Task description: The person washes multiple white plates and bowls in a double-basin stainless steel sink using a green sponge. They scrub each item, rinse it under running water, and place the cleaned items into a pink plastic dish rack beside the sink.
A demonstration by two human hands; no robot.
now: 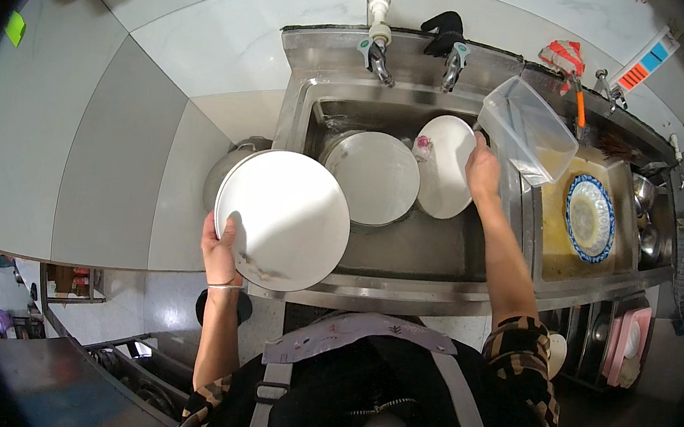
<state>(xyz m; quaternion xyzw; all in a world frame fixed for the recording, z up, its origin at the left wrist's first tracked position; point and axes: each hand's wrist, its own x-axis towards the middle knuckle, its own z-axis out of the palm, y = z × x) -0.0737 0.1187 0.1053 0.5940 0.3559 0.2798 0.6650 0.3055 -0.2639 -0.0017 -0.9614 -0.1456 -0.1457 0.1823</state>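
My left hand (221, 253) grips the left edge of a large round white plate (284, 219), thumb on top. A second rim shows beneath it, so at least two plates seem stacked. They are held over the left front corner of the steel sink basin (413, 253). Dark residue marks the plate's lower edge. My right hand (484, 169) holds the right edge of an oval white plate (448, 169), which is inside the basin. Between the two hands, another round white plate (372, 178) rests in the basin. A small pink-and-white item (423, 148), too small to identify, touches the oval plate's left edge.
Two taps (381, 66) (453, 68) overhang the basin's back. A clear plastic container (528, 130) leans on the divider to the right. Beyond it, a second basin (550, 270) holds yellowish liquid and a blue-rimmed dish (590, 218). A metal pot (220, 174) stands left of the sink.
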